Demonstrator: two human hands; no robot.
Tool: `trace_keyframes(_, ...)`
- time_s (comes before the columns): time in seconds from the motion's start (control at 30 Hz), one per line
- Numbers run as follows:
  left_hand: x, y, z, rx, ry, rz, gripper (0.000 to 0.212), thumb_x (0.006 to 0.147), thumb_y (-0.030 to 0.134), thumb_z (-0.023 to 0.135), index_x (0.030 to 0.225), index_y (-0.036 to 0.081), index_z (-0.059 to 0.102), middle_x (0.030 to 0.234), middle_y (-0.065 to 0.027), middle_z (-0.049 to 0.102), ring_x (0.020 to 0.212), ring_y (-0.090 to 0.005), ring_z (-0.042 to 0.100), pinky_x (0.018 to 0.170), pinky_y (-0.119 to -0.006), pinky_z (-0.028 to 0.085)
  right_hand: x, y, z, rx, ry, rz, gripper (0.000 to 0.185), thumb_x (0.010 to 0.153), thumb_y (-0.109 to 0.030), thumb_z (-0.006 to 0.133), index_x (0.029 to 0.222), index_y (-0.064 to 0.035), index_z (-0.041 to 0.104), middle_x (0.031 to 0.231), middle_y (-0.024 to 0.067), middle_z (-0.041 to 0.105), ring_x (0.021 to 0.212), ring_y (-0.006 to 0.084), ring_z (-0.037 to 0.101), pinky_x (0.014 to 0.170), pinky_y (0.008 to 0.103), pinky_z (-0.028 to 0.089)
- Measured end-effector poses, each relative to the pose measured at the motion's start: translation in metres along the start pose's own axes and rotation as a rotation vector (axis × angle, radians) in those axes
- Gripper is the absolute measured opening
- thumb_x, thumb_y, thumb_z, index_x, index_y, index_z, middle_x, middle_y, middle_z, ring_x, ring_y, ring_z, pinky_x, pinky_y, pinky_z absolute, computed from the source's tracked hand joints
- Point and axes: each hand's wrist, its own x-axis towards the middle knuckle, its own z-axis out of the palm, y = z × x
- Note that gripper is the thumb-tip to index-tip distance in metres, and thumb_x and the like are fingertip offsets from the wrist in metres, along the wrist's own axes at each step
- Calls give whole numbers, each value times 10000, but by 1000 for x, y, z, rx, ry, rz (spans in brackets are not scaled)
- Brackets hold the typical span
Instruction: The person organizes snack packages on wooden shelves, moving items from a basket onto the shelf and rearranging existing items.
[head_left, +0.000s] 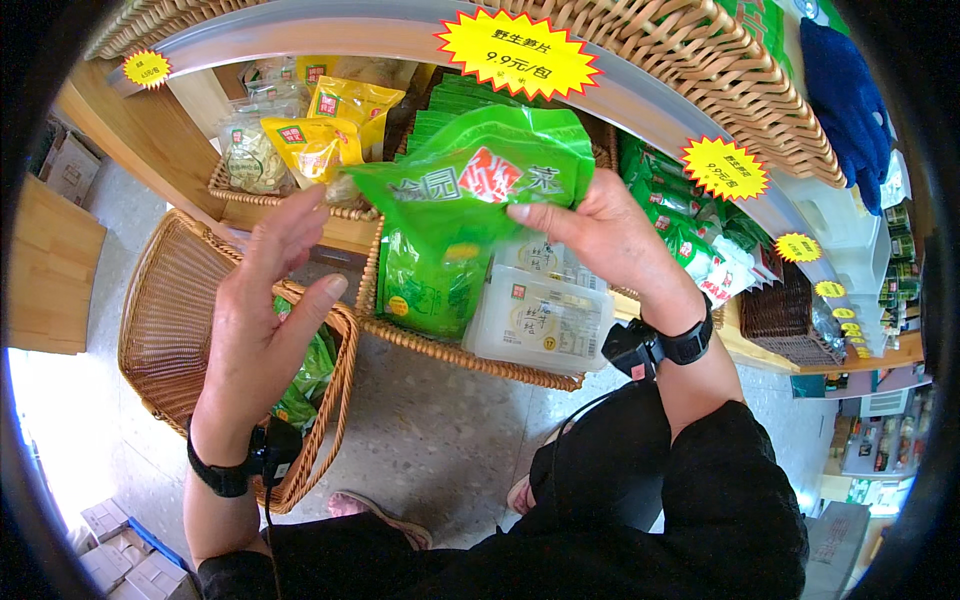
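Note:
My right hand (577, 232) grips the right edge of a green plastic food packet (480, 176), which bears writing and looks slightly blurred. The packet hangs over a wicker basket (487, 364) that holds green packets (431, 289) on its left and clear plastic food boxes (551, 319) on its right. To the left, my left hand (274, 292) is raised with fingers and thumb apart and nothing in it. Below that hand, a tall wicker basket (169, 300) on the floor contains green packets (319, 367), partly hidden by my wrist.
Behind, a small wicker tray (255, 199) holds yellow packets (319, 146) and clear bags (251, 154). More green packets (675, 217) lie to the right, near a dark basket (780, 315). A metal shelf edge (375, 34) with yellow price tags crosses above. Cartons (135, 555) stand lower left.

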Motion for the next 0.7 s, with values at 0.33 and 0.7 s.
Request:
trace_keyframes(0.33, -4, -28, 7, 158, -241, -131, 521, 764, 5, 591, 1245, 7, 390, 1180, -166, 496, 1101, -261, 492, 926, -352, 397, 22, 73, -70, -853, 359, -221, 302, 816, -174, 586, 1066, -10, 547, 1016, 183, 580, 911, 317, 550, 829, 356, 411)
trace_keyframes(0.7, -15, -85, -1, 153, -334, -220, 366, 787, 121, 603, 1112, -2, 489, 935, -176, 589, 853, -244, 579, 746, -321, 451, 51, 188, -145, -5, 676, 212, 363, 857, -244, 558, 1169, -86, 458, 1123, 48, 497, 1017, 188, 495, 738, 339, 478)
